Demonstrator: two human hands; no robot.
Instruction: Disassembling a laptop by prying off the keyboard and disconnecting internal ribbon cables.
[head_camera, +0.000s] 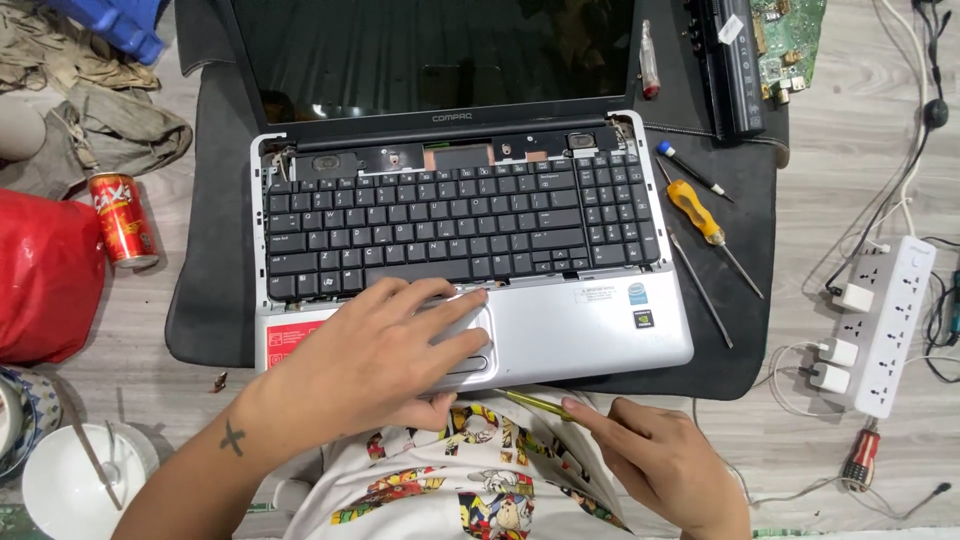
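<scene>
Head view shows our left hand (385, 345) lying open and flat on the laptop (590, 330), fingertips touching the keyboard (450, 225) edge just beyond them. Our right hand (655, 465) pinches a thin yellow tool (535, 403), whose long axis points leftward toward the left hand's thumb.

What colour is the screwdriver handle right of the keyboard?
Orange screwdriver handle, clearest in the head view.
</scene>
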